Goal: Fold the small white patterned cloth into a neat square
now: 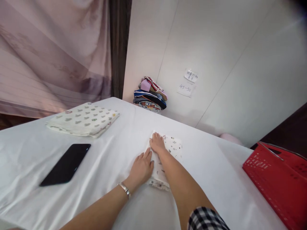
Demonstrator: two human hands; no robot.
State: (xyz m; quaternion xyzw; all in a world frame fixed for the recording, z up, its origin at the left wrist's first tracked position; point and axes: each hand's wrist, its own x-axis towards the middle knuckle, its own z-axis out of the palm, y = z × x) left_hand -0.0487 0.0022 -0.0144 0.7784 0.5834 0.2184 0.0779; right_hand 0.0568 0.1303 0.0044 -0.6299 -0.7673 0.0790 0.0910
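Observation:
A small white printed cloth [173, 147], folded into a narrow rectangle, lies in the middle of the white-covered table [216, 172]. My right hand [157, 142] rests flat on its far left corner, fingers spread. My left hand [141, 168], with a silver bracelet at the wrist, presses flat against the cloth's left edge, closer to me. Neither hand grips anything.
A black phone [66, 164] lies at the left. A larger folded printed cloth [82, 119] sits at the far left. A stack of colourful folded clothes [150, 95] stands against the wall. A red plastic basket [280, 182] is at the right edge.

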